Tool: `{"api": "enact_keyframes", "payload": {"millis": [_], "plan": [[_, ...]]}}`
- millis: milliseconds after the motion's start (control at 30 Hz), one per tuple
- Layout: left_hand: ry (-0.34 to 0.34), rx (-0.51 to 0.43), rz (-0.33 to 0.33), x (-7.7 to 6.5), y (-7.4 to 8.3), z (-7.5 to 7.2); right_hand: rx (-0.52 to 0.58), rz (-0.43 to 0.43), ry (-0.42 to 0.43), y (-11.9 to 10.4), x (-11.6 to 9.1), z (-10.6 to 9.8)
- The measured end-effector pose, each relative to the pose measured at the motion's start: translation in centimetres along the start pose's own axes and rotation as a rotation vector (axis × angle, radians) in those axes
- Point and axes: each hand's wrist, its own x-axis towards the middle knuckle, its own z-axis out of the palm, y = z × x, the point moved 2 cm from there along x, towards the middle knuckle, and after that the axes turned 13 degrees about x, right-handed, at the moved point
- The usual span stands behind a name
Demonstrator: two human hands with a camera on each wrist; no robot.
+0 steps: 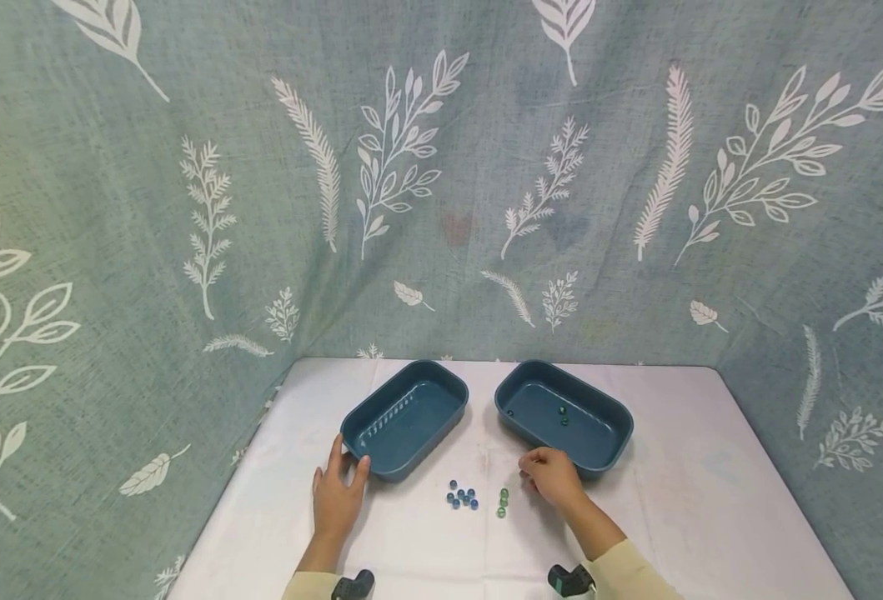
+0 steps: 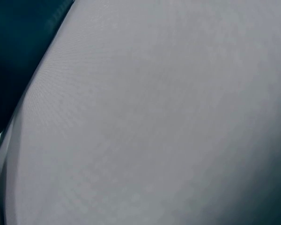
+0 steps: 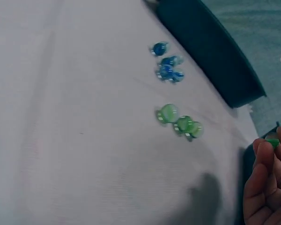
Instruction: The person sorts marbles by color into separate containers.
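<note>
While working at the desk [image 1: 711, 500], has the left tray [image 1: 422, 425] set out ahead with its long axis running from near left to far right, and the right tray [image 1: 591, 433], in the same dark blue, slanted the opposite way. Rests the left hand [image 1: 338, 498], with fingers spread wide, about the left tray's near left corner; seems to touch its wall, cannot tell how firmly. Holds the right hand [image 1: 551, 473] narrowed to a pinch, close by the right tray's near long side. Has blue marbles [image 1: 467, 501] clustered between the hands, then three loose green marbles [image 1: 503, 502] in a short row stretching ahead, nearer to the right hand. Grips one green marble [image 3: 272, 143] between thumb and fingertips of that hand. Depends most, by judgement, on this one relation: from the pinch, forward and to the right over the near wall to the right tray's floor, with the left hand well apart.
</note>
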Motion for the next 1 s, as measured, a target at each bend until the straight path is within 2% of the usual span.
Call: {"api": "enact_keyframes", "payload": {"millis": [167, 633, 833, 1000], "plan": [[0.011, 0.0, 0.011, 0.2, 0.1, -0.2, 0.046, -0.018, -0.005, -1.4, 0.6, -0.9], [0.003, -0.004, 0.013, 0.0, 0.2, -0.3, 0.024, -0.03, 0.012, -4.3, 2.5, -3.7], [0.002, -0.001, 0.001, -0.1, 0.3, -0.5, 0.065, 0.001, 0.012, -4.4, 3.7, -4.9], [0.012, -0.012, 0.013, -0.1, 0.5, -0.8, 0.035, 0.008, 0.022, -3.7, 4.7, -5.5]]}}
